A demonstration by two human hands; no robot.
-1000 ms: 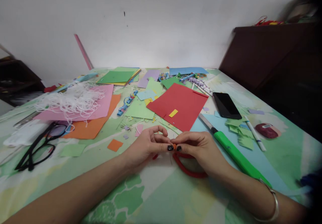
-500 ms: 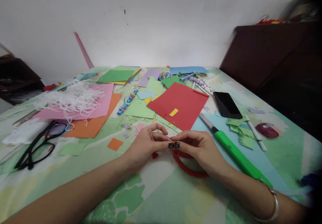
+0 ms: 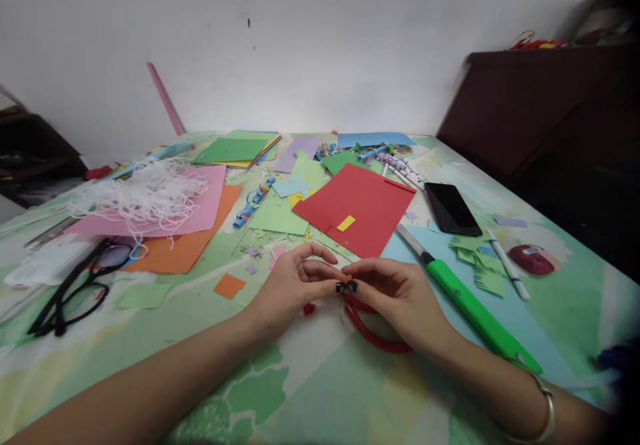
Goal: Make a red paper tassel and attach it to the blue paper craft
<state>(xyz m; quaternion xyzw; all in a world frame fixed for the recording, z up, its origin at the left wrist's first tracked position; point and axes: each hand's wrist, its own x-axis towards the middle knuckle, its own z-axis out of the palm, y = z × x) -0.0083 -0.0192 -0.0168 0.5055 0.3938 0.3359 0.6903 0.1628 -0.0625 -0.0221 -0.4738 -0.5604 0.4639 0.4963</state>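
Observation:
My left hand (image 3: 295, 285) and my right hand (image 3: 400, 292) meet at the fingertips above the table. Between them they pinch a tiny orange piece of paper (image 3: 349, 277), mostly covered by the fingers. Red-handled scissors (image 3: 377, 340) lie beneath my right hand, their blades hidden. A small red scrap (image 3: 309, 309) is by my left hand. Just beyond the hands lies a red paper sheet (image 3: 357, 205) with a yellow strip (image 3: 346, 223) on it. An orange paper square (image 3: 229, 286) rests left of my left hand.
To the right are a green-handled knife (image 3: 480, 312), a black phone (image 3: 453, 208), a white pen (image 3: 509, 265) and cut green paper (image 3: 480, 262). At left lie black glasses (image 3: 75, 292) and white string (image 3: 145, 192) on pink paper (image 3: 213, 198). Stacked coloured sheets (image 3: 233, 148) sit behind.
Both hands stay almost in place, fingertips still together. The fingers have shifted slightly, and more of the orange piece shows above the thumbs.

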